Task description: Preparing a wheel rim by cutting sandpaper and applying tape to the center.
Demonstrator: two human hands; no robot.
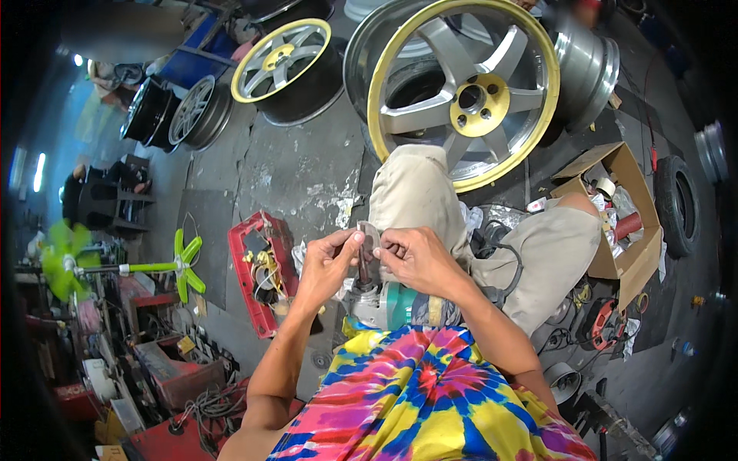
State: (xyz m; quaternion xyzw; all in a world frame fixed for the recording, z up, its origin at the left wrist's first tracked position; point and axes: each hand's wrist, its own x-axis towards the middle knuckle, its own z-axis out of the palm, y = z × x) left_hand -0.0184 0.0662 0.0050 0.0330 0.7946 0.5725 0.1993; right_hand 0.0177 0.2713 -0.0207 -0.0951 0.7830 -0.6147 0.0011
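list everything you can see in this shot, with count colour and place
small grey sanding disc: 1, grey, pinched between both hands at centre
green and grey power tool: 1, in the lap under the hands
alloy wheels with yellow-painted rims: 2, silver and yellow, top centre and top left
bare silver wheel rim: 1, top right
open cardboard box: 1, brown, right
red plastic tool tray: 1, left of hands
lime green pedestal fan: 1, lying at left
black tyre: 1, far right
left hand: fingertip grip on disc
right hand: fingertip grip on disc
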